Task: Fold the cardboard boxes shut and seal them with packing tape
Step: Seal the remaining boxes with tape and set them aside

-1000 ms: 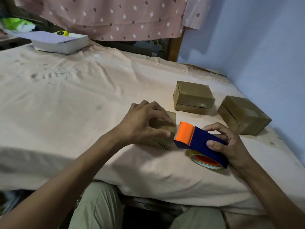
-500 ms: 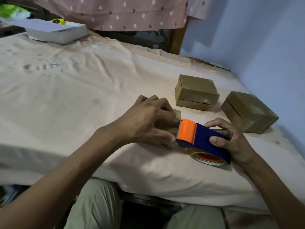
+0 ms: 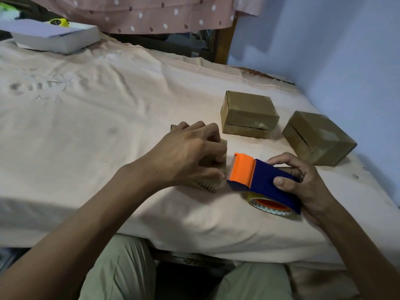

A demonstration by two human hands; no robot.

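Note:
A small cardboard box (image 3: pixel 216 182) lies on the cloth-covered bed, mostly hidden under my left hand (image 3: pixel 188 154), whose curled fingers grip its top and right side. My right hand (image 3: pixel 303 185) holds a blue and orange tape dispenser (image 3: pixel 259 180) with a clear tape roll (image 3: pixel 272 206) beneath it. The dispenser's orange toothed end sits right against the box's right edge. Two more closed brown boxes rest farther back, one behind the hands (image 3: pixel 249 113) and one to the right (image 3: pixel 318 137) near the wall.
A white flat box (image 3: pixel 56 37) with a yellow item (image 3: pixel 59 21) on it sits at the far left of the bed (image 3: pixel 86 118). A blue wall (image 3: pixel 335 50) borders the right side. A dotted pink curtain (image 3: pixel 140 11) hangs behind. My knees are below the bed's front edge.
The dispenser has moved left until its orange end meets the box. My left hand has stayed on the box, its fingers curling more over the right side.

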